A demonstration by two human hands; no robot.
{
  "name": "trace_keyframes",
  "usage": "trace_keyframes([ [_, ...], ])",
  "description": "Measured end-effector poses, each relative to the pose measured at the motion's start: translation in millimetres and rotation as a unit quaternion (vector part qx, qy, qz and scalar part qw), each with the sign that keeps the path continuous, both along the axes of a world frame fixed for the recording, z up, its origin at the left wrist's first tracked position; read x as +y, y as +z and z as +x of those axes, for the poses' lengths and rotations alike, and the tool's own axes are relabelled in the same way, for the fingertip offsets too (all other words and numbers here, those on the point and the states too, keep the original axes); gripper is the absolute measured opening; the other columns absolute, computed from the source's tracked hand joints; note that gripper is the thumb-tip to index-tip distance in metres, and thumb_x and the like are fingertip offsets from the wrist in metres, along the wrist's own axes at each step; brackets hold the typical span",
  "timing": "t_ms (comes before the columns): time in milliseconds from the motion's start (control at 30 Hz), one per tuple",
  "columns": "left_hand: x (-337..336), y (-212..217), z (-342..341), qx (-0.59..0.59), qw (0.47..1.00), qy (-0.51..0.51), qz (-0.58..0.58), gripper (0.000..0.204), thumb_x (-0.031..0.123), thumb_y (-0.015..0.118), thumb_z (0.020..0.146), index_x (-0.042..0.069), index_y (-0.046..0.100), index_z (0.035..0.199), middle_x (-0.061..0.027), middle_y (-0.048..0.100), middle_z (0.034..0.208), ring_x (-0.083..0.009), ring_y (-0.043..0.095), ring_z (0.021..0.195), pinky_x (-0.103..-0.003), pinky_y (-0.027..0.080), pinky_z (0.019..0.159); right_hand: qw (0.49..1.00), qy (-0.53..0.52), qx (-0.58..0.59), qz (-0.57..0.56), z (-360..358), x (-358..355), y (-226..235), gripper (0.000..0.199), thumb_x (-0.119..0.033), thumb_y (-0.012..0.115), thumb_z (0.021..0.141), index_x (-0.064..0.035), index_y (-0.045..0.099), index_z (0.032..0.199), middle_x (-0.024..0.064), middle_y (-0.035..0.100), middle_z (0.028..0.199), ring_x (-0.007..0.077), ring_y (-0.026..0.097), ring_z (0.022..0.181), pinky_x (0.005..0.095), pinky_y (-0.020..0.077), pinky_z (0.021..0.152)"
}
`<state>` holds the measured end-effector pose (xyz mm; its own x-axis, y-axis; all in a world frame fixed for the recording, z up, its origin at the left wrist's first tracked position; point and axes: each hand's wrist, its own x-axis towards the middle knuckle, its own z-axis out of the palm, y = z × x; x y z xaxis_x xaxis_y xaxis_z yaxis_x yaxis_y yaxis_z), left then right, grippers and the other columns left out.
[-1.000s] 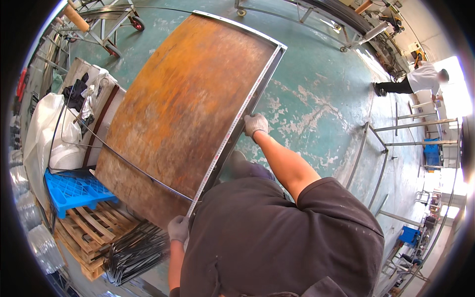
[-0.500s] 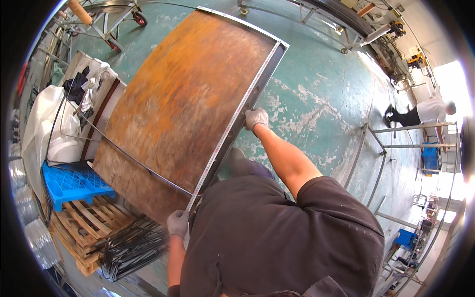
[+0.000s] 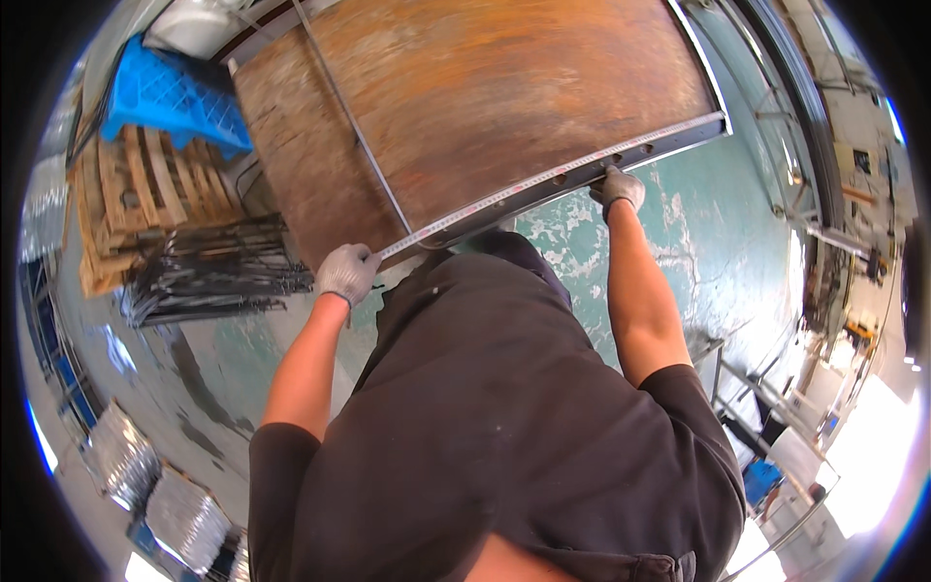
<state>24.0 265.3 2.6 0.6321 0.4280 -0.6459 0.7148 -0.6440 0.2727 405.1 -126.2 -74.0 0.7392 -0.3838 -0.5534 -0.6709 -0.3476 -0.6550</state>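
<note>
Floor (image 3: 572, 233): green, paint worn pale in patches.

Table (image 3: 514, 78), one: rust-brown top, marked with orange and grey streaks. Far edge runs out of the picture. A pale rail (image 3: 706, 60) borders its right edge.

Beyond the left edge: one blue plastic pallet (image 3: 175, 97), tilted; just below it in view, stacked wooden pallets (image 3: 155, 184), number not clear. One heap of dark thin metal pieces (image 3: 208, 272) by the wooden pallets, near the table's near left corner; pieces too tangled to count. Silvery wrapped bundles (image 3: 187, 519) at lower left: two clear, a third cut by the shirt.

Dark bar (image 3: 582, 178), one, along the near edge; several round holes in its face, at least three seen toward the right.

Graduated strip (image 3: 485, 204), one, white: lies along the near edge, long axis parallel to it, from beside the left hand to the near right corner; right end points farther from the body than the left.

Thin metal rod (image 3: 361, 136), one: lies across the top left of centre, long axis from far edge to near edge, near end meeting the graduated strip.

Hands, two, both in pale gloves. Left hand (image 3: 349, 271): at the near left corner, fingers curled, fingertips at the strip's left end; cannot tell whether it grasps strip or table edge. Right hand (image 3: 618, 189): fingers bent against the dark bar, right of the edge's middle; grip cannot be told.
</note>
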Motion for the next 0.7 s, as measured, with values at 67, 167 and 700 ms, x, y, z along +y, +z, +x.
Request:
trace_keyframes([
  [67, -5, 0, -2, -0.002, 1.0, 0.007, 0.015, 0.042, 0.046, 0.066, 0.104, 0.009, 0.086, 0.106, -0.022, 0.08, 0.111, -0.0437, 0.074, 0.111, -0.055, 0.058, 0.097, 0.998, -0.027, -0.007, 0.057, 0, 1, -3, 0.029, -0.018, 0.074, 0.107, 0.0107, 0.076, 0.105, 0.0243, 0.082, 0.095, 0.036, 0.084, 0.078, 0.0459, 0.0713, 0.061],
  [167, -10, -2, -8, -0.007, 0.999, 0.003, 0.033, 0.041, 0.047, 0.066, 0.105, 0.011, 0.085, 0.105, -0.0198, 0.079, 0.112, -0.0424, 0.074, 0.111, -0.055, 0.059, 0.096, 0.997, -0.027, 0.003, 0.072, 1, 0, -5, 0.029, -0.016, 0.072, 0.108, 0.0121, 0.075, 0.111, 0.0246, 0.082, 0.1, 0.0362, 0.084, 0.079, 0.046, 0.0715, 0.061],
  [700, 6, 11, 13, 0.066, 0.996, 0.06, -0.026, 0.04, 0.047, 0.07, 0.103, 0.011, 0.085, 0.111, -0.0172, 0.081, 0.115, -0.039, 0.076, 0.113, -0.051, 0.059, 0.098, 0.997, -0.054, 0.007, 0.063, 10, -6, -13, 0.028, -0.017, 0.074, 0.107, 0.0102, 0.075, 0.114, 0.0242, 0.082, 0.101, 0.0339, 0.083, 0.08, 0.0448, 0.0715, 0.063],
])
